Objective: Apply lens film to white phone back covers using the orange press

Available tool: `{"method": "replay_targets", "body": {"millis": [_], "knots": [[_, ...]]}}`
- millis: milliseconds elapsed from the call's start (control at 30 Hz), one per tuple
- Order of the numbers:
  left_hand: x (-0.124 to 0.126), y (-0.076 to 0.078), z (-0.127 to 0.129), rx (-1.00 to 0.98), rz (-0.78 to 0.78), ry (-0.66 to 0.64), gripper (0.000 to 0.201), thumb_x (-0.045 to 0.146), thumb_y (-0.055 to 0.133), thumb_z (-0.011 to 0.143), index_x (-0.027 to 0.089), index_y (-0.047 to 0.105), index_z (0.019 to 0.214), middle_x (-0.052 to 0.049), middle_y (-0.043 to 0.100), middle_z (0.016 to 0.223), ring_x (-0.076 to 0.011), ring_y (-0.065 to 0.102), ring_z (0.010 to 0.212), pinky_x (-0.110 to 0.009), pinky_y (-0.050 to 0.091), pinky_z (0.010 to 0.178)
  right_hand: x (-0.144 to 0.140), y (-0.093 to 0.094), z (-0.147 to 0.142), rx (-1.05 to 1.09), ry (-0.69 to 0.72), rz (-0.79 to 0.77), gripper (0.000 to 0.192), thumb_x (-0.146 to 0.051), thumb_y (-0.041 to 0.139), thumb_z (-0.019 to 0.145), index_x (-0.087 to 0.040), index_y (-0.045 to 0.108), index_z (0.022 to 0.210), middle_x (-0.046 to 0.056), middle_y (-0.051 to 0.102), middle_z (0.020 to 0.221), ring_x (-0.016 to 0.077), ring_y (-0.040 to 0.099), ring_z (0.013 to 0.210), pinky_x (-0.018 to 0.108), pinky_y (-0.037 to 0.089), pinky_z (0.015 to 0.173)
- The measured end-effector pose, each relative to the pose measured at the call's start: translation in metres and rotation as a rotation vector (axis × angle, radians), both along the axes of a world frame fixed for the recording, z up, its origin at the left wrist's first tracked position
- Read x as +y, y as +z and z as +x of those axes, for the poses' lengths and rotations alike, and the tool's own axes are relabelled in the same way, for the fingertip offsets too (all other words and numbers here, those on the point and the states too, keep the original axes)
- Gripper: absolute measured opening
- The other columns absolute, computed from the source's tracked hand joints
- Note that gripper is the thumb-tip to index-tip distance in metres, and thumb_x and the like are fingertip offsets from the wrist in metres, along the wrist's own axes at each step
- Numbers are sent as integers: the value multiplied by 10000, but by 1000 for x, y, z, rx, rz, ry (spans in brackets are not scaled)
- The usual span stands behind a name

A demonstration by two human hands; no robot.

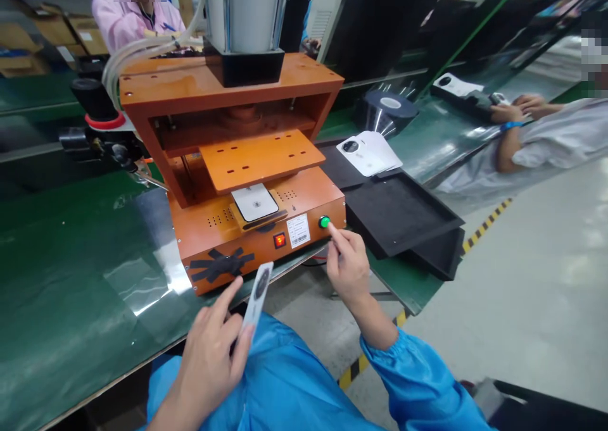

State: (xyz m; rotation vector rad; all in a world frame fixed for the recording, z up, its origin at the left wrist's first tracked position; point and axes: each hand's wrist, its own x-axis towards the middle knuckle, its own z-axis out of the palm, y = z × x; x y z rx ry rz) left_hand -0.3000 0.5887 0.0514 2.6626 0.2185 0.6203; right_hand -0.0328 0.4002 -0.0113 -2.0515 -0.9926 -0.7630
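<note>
My left hand [213,345] is closed on a thin white phone back cover [256,298] with a round black camera ring, held tilted between thumb and fingers. Its index finger stretches towards black tape [223,265] on the front of an orange press [256,159]. My right hand [349,263] holds nothing; its index fingertip touches the green button [324,221], thumb apart and the other fingers curled. Under the raised orange plate [263,159] of the press, another white panel [255,202] lies partly covered in the fixture. A red switch [280,240] glows beside a label.
Right of the press, white phone covers [368,152] rest on black trays [403,212], with a film roll [387,111] behind. Hoses and a black-knobbed regulator [95,105] stand left. Co-workers sit behind and at right, where a person's hands [517,109] handle parts.
</note>
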Motion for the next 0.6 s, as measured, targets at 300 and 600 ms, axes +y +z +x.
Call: {"method": "replay_targets", "body": {"millis": [300,600], "knots": [[-24,5,8,-224,-422,-101,170,143,573,1015,215,720,971,-47,719,948,-168,713,859,-245,591,744,-2,22,-130,793,696,61,329,-500,606,1060,-232,677,883,16,730,713,164,691,594,270,536,589],[-31,5,19,-182,-127,-133,176,220,539,1081,199,698,1008,-63,751,910,-212,710,795,-328,533,707,-1,10,-129,1304,656,116,443,-621,518,1088,-212,664,1000,26,733,767,168,704,636,274,577,635]]}}
